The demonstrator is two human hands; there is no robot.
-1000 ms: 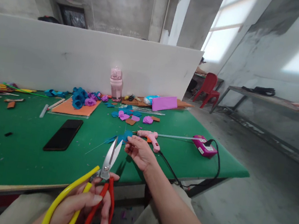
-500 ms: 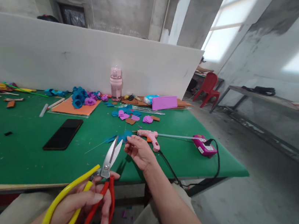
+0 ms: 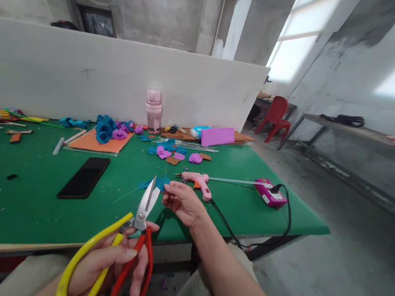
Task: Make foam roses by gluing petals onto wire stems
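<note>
Gripping scissors near table edge, left hand.

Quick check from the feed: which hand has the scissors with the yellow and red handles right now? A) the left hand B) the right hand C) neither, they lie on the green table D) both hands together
A: the left hand grips the scissors by their handles, blades slightly apart, while the right hand is beside the blade tips, off the handles.

Left hand clenched, right hand pinching
</note>
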